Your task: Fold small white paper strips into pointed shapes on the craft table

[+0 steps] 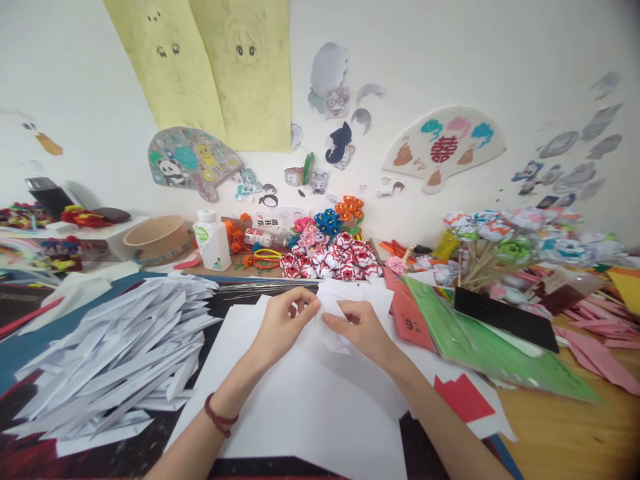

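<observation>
A small folded piece of white paper (pixel 334 337) is held up between my two hands, over large white sheets (pixel 280 413) lying flat. My left hand (pixel 287 323) pinches its left side with thumb and forefinger. On the other side, my right hand (pixel 363 330) has its thumb and fingers closed on the paper's right edge. The exact folds blur into the white behind them. To the left lies a big heap of folded white paper strips (pixel 125 353). Thin wires (pixel 265 288) run across the table just beyond the sheets.
Red-and-white paper flowers (pixel 345 257) and a white bottle (pixel 212 240) stand along the wall. A tan bowl (pixel 157 240) is at back left. On the right, a black phone (pixel 505 319) rests on a green packet (pixel 500 353), near a red paper piece (pixel 464 398) and pink strips (pixel 600 360).
</observation>
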### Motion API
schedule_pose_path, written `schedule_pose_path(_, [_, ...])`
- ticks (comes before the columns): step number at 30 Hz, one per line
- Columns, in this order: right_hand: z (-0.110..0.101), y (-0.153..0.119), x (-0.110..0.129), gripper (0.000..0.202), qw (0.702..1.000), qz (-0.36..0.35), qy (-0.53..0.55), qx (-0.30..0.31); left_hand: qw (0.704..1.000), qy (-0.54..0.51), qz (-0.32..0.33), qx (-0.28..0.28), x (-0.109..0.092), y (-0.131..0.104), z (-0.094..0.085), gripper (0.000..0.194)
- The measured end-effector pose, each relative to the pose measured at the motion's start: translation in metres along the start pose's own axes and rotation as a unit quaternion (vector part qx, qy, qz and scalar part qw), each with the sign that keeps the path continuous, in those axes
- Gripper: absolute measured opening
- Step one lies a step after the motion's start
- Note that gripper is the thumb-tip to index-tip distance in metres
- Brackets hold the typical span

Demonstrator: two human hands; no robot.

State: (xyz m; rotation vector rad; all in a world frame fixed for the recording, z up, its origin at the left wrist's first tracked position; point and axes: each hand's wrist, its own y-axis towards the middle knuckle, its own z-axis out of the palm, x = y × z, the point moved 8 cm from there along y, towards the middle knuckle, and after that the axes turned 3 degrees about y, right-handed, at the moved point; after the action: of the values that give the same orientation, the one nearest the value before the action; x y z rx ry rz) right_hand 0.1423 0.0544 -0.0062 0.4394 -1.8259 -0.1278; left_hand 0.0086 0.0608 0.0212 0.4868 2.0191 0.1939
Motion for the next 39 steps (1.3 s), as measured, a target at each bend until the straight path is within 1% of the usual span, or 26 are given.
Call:
schedule_pose_path(6, [-0.004, 0.001, -0.003, 0.046, 0.999, 0.01, -0.028, -0.03, 1.0, 0.023, 0.007, -0.011, 0.002, 0.0, 0.0, 0.02])
schedule_pose_path(10, [-0.006, 0.001, -0.002, 0.042, 0.999, 0.019, -0.008, -0.043, 1.0, 0.026, 0.009, -0.005, 0.003, 0.0, 0.003, 0.019])
schedule_pose_path(14, [-0.007, 0.0, -0.001, 0.041, 0.999, 0.017, 0.008, -0.043, 0.999, 0.038, 0.023, 0.003, -0.002, -0.002, 0.006, 0.016])
schedule_pose_path(19, [-0.006, 0.0, -0.001, 0.043, 0.999, 0.009, 0.016, -0.043, 0.998, 0.043, 0.04, -0.01, -0.007, -0.004, 0.005, 0.014])
schedule_pose_path(25, [-0.011, -0.001, 0.0, 0.033, 0.996, 0.008, 0.067, -0.063, 0.998, 0.041, 0.045, 0.013, -0.006, -0.004, 0.012, 0.02])
schedule_pose_path(28, [-0.013, -0.002, 0.001, 0.035, 0.994, 0.009, 0.075, -0.073, 0.997, 0.059, 0.051, 0.011, -0.007, -0.007, 0.014, 0.02])
schedule_pose_path(31, [-0.011, -0.002, -0.001, 0.03, 0.991, 0.024, 0.112, -0.075, 0.996, 0.074, 0.042, 0.006, -0.004, -0.007, 0.015, 0.022])
schedule_pose_path(34, [-0.008, -0.003, -0.004, 0.026, 0.985, 0.041, 0.151, -0.069, 0.995, 0.087, 0.037, 0.019, -0.001, -0.007, 0.019, 0.023])
schedule_pose_path(37, [-0.008, -0.003, -0.006, 0.028, 0.987, 0.045, 0.136, -0.072, 0.994, 0.1, 0.046, 0.025, -0.002, -0.008, 0.022, 0.022])
schedule_pose_path(39, [-0.01, -0.002, -0.007, 0.028, 0.99, 0.039, 0.118, -0.072, 0.994, 0.104, 0.04, 0.021, -0.001, -0.007, 0.021, 0.022])
